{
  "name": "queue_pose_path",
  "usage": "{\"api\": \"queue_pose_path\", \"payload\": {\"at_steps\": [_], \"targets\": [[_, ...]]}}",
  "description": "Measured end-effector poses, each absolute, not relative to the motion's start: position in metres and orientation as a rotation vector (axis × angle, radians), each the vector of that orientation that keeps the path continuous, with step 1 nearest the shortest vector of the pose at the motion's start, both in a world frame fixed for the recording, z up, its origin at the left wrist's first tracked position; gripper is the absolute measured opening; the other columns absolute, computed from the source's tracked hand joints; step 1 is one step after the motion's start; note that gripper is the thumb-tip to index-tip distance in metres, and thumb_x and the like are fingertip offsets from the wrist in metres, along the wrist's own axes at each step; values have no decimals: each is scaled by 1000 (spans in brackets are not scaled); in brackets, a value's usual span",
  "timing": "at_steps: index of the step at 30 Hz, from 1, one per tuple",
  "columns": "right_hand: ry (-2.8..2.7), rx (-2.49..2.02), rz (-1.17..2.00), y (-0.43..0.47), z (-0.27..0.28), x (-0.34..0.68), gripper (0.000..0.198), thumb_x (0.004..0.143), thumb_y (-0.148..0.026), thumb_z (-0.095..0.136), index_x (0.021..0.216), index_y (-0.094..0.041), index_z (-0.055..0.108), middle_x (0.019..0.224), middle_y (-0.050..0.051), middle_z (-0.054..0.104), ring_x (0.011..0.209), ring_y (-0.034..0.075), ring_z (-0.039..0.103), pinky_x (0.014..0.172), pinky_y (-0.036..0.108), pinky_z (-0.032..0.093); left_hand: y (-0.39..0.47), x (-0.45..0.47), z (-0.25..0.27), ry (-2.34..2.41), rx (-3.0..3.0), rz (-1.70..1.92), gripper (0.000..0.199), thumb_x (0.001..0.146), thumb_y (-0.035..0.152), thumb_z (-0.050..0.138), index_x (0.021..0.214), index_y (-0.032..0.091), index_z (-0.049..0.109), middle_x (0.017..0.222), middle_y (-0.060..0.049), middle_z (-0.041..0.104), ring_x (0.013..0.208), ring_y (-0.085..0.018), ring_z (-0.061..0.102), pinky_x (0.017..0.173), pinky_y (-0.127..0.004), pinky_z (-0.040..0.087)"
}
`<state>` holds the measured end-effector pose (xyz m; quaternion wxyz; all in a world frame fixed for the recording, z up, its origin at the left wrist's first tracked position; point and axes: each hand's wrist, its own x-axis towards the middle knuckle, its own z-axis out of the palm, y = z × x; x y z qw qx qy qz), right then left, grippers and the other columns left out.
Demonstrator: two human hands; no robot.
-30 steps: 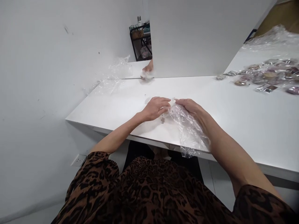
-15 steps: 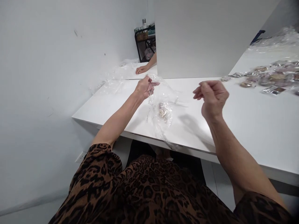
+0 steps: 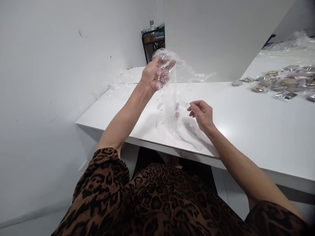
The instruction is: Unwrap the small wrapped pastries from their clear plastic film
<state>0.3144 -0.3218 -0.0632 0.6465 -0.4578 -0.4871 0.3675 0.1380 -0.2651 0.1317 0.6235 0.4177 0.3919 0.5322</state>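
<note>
Packets [image 3: 287, 82] are already lying wrapped, a small item [image 3: 177, 115] is seemingly remaining behind film [image 3: 164, 55] the left hand [image 3: 152, 72] is clutching, and whether the right hand [image 3: 203, 114] is pinching anything is unclear.

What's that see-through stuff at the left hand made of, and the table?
The clear film looks like thin, glossy plastic: it crinkles, glints and shows the left hand through it. The white table looks smooth and slightly glossy, with a soft bright reflection; perhaps laminate, though the core is hidden.
</note>
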Motion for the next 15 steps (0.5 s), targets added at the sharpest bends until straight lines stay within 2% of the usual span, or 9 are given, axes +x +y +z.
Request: {"api": "queue_pose_path", "payload": {"at_steps": [2, 5, 7, 11, 15], "targets": [[-1050, -1018, 789, -320, -63, 320, 29, 83, -47, 74, 84, -20, 64, 71, -1, 67, 52, 9, 54, 50, 25, 41, -269, 143, 144, 832, 1018, 1120, 51, 115, 39, 17, 109, 3, 53, 92, -1, 60, 46, 10, 33, 58, -7, 20], [-999, -1005, 757, -318, -62, 328, 28, 83, -47, 74, 85, -21, 63, 71, -1, 66, 51, 8, 53, 49, 25, 40, -268, 149, 154, 726, 1091, 1223, 49, 114, 35, 16, 114, 2, 52, 95, -2, 61, 60, 8, 53, 64, -7, 30], [-985, -1005, 750, -317, -63, 333, 26, 84, -45, 73, 85, -20, 62, 71, 0, 66, 51, 8, 53, 49, 25, 39, -269, 150, 160, 670, 1101, 1249, 55, 113, 33, 8, 119, -1, 51, 96, -2, 61, 66, 6, 60, 67, -8, 32], [-981, -1029, 741, -312, -66, 339, 28, 84, -46, 73, 88, -21, 61, 75, 0, 65, 53, 8, 53, 48, 24, 40, -276, 146, 173, 584, 1080, 1218, 59, 110, 34, 7, 128, -1, 50, 92, 1, 60, 50, 10, 48, 64, -9, 19], [-991, -1062, 741, -306, -72, 342, 37, 80, -50, 77, 99, -22, 60, 87, 0, 66, 61, 9, 58, 48, 23, 44, -281, 144, 192, 527, 1106, 1306, 70, 108, 34, -7, 137, 3, 48, 93, 2, 60, 44, 9, 42, 57, -10, 13]]}}
